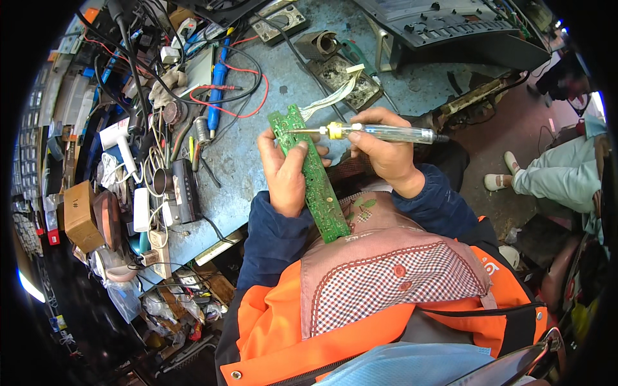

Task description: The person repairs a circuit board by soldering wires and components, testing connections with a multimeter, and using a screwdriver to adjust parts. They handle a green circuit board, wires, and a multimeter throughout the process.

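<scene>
My left hand (287, 180) grips a long, narrow green circuit board (317, 186) near its upper end, the thumb lying across its face. The board slants, with its lower end over my apron. A bundle of white wires (333, 94) runs from its top to a pale connector. My right hand (391, 154) is closed around a soldering iron (396, 133) with a clear handle and a yellow collar. Its thin metal tip reaches left to the upper part of the board; whether it touches the surface I cannot tell.
Beyond the board lie an open metal tray (347, 96) and a green-handled screwdriver (358, 58). A blue pen-shaped tool (217, 90) lies left, among red and black leads. Cables and a cardboard box (84, 217) crowd the left side. A dark panel (450, 29) stands far right; another person's legs (557, 174) show at right.
</scene>
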The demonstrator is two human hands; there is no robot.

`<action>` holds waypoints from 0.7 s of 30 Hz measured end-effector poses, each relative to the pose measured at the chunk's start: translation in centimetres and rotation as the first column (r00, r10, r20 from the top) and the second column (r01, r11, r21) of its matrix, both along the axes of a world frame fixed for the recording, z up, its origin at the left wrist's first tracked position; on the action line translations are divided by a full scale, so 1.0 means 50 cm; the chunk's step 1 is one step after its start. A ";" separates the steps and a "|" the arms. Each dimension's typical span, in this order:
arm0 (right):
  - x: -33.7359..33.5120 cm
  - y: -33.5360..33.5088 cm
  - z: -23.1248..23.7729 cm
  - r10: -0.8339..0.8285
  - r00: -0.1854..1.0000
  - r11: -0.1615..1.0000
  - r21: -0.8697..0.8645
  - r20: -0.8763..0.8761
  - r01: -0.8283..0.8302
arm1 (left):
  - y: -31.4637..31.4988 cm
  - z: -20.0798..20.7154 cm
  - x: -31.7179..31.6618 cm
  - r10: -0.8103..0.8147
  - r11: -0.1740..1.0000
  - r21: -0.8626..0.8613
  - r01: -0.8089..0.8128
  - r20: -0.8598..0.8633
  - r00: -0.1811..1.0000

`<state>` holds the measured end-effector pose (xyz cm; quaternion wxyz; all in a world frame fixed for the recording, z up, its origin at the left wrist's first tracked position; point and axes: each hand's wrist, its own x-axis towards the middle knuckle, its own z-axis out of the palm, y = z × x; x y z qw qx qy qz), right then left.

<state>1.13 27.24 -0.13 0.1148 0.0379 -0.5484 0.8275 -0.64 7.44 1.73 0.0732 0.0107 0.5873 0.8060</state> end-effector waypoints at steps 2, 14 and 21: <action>0.011 0.004 -0.005 -0.015 1.000 0.984 -0.175 -0.023 0.010 | -0.001 0.008 0.015 0.013 1.000 0.017 -0.013 0.017 1.000; 0.007 0.093 0.060 -0.341 0.802 0.642 0.503 -0.490 0.579 | -0.069 0.016 0.059 0.294 0.955 0.050 -0.292 -0.034 0.955; -0.008 0.102 0.067 -0.411 0.839 0.644 0.538 -0.356 0.544 | -0.034 0.012 0.073 0.185 0.982 0.027 -0.184 -0.008 0.983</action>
